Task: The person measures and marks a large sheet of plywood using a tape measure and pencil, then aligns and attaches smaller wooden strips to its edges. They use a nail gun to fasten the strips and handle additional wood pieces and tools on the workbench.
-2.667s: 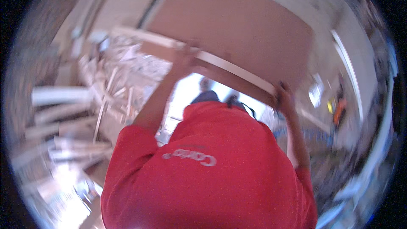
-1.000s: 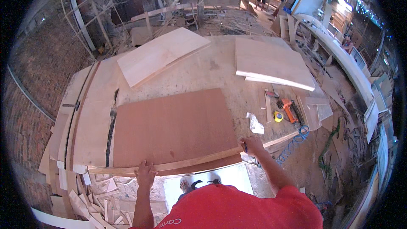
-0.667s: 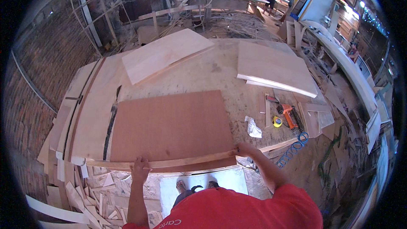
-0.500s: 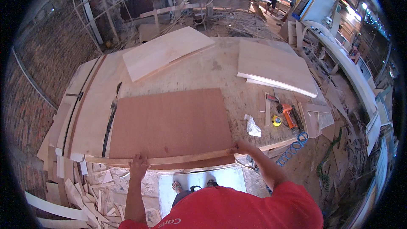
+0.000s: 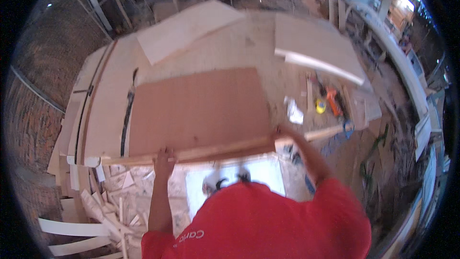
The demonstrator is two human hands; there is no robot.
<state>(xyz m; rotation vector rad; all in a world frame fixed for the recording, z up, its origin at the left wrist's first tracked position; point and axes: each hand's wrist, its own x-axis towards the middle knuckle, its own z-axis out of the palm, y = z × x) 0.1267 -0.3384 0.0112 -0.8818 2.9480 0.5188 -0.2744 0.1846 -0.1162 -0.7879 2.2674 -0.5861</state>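
Observation:
A reddish-brown plywood panel (image 5: 201,108) lies on the large worktable, its near edge at the table's front. Along that edge runs a long, narrow, pale wooden strip (image 5: 218,150), reaching left beyond the panel. My left hand (image 5: 164,159) grips the strip left of its middle, fingers bent over the top. At the strip's right end my right hand (image 5: 281,134) is closed on it near the panel's corner; blur partly hides those fingers. Both forearms reach up from my red sleeves.
Pale boards (image 5: 187,31) lie at the back left, with more stacked boards (image 5: 316,43) at the back right. An orange power tool (image 5: 333,101), yellow tape measure (image 5: 320,106) and crumpled white piece (image 5: 293,111) sit right of the panel. Wood offcuts (image 5: 115,216) litter the floor at left.
The whole scene has shifted upward in the picture and is blurrier, as the head view moved. Both hands keep their hold on the wooden strip, at about the same places along it.

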